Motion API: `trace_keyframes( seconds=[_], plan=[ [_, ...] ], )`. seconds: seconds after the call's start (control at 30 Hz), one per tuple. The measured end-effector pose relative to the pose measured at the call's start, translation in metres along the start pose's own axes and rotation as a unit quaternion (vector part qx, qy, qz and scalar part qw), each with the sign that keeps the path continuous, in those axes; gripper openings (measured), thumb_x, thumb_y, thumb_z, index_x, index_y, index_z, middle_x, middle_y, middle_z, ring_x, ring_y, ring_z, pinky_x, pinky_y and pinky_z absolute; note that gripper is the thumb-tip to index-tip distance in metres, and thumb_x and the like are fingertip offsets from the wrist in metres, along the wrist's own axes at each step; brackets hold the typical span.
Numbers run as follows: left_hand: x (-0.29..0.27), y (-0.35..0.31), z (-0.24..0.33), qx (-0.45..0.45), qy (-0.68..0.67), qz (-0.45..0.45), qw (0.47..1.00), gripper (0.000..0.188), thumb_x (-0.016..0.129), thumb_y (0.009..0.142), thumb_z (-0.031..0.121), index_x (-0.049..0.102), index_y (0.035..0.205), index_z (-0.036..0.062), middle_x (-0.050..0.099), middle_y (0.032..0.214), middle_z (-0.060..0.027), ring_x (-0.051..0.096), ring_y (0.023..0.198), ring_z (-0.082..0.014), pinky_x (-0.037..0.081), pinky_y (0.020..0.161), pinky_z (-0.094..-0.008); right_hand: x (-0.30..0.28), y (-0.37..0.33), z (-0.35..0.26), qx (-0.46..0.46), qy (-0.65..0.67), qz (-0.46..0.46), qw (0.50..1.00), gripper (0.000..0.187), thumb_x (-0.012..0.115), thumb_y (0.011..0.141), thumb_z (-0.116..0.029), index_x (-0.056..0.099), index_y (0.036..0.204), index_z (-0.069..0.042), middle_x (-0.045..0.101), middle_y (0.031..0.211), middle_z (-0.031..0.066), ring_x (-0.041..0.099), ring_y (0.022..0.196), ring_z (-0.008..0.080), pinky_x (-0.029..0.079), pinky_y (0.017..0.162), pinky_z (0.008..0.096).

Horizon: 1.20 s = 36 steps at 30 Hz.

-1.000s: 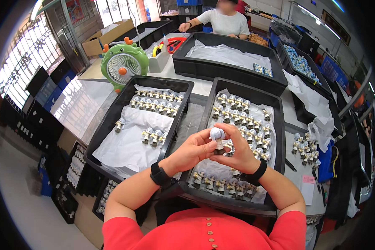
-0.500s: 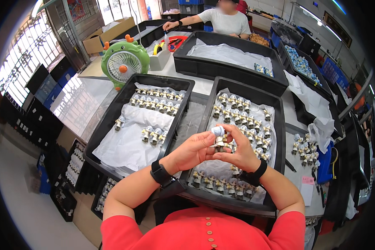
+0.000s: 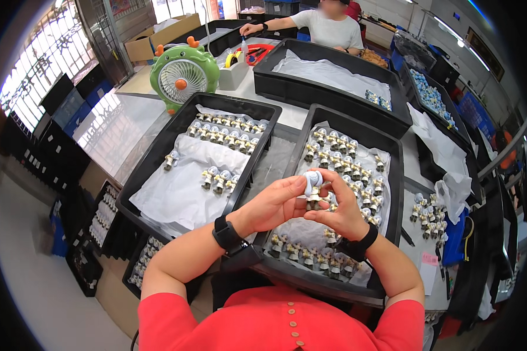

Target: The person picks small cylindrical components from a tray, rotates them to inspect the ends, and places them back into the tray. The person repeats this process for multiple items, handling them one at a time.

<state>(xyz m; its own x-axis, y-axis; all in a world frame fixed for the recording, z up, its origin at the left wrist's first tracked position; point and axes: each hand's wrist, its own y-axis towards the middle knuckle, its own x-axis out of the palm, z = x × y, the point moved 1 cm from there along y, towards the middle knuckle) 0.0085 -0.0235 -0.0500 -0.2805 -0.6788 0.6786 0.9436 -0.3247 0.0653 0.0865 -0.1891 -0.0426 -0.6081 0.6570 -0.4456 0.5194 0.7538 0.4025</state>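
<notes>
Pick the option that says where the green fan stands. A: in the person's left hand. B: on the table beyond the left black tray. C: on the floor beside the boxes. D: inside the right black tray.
B: the green fan stands on the table just past the far end of the left black tray, outside every tray and away from both hands.

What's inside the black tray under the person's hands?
The black tray holds rows of small figurines on white paper. Both hands cover its middle, so what lies there is hidden.
</notes>
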Motion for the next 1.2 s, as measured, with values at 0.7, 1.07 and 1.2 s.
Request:
trace_keyframes(
  seconds=[0.7,1.07,1.2],
  plan=[
    [-0.159,-0.117,0.131,-0.179,0.622,0.450,0.615,0.034,0.072,0.067,0.011,0.062,0.096,-0.0052,0.066,0.076,-0.0115,0.065,0.062,-0.0176,0.055,0.059,-0.0299,-0.001,0.006,0.001,0.002,0.037,0.027,0.999,0.034,0.069,0.078,-0.012,0.061,0.111,-0.005,0.063,0.103,0.0056,0.059,0.092,0.0151,0.045,0.075,0.0274],
    [-0.201,-0.110,0.117,-0.227,0.621,0.431,0.614,0.028,0.072,0.067,0.013,0.062,0.084,-0.0069,0.066,0.076,-0.0110,0.064,0.060,-0.0159,0.053,0.056,-0.0273,-0.007,0.008,0.011,0.040,-0.021,0.063,0.997,0.025,0.067,0.080,-0.012,0.064,0.103,-0.003,0.065,0.096,0.0071,0.062,0.084,0.0144,0.047,0.071,0.0264],
    [-0.204,-0.107,0.114,-0.232,0.608,0.436,0.621,0.032,0.074,0.069,0.012,0.062,0.094,-0.0032,0.065,0.076,-0.0121,0.065,0.062,-0.0192,0.054,0.055,-0.0313,-0.018,0.005,0.027,0.076,-0.127,0.031,0.989,0.029,0.069,0.077,-0.015,0.064,0.103,-0.002,0.065,0.095,0.0104,0.062,0.086,0.0197,0.048,0.074,0.0306]
  ],
)
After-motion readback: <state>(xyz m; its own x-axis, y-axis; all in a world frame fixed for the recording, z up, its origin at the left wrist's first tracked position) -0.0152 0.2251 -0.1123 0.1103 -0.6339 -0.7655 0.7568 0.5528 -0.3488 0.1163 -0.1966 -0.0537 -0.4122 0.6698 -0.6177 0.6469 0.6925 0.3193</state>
